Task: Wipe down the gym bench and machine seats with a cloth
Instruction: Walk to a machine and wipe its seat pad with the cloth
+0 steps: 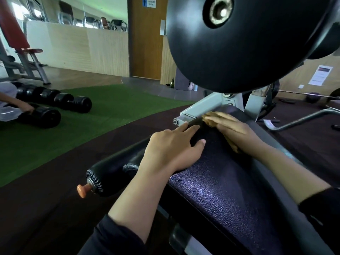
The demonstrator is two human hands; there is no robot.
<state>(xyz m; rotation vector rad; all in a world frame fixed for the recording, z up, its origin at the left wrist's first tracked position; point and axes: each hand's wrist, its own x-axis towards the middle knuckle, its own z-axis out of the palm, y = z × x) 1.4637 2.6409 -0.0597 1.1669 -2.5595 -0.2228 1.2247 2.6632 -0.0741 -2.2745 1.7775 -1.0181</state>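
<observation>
Crumpled tan cloth, pebbled purple pad

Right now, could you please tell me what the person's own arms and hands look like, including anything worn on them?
The left hand and right hand are bare: no gloves, and no rings, watch or bands show. The forearms are uncovered too. The left sleeve and right sleeve are plain black fabric ending near the elbows, with no markings visible.

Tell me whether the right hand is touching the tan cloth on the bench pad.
Touching. The head view shows the right hand lying flat on the tan cloth, pressing it against the purple pad; cloth peeks out at both ends of the hand.
</observation>
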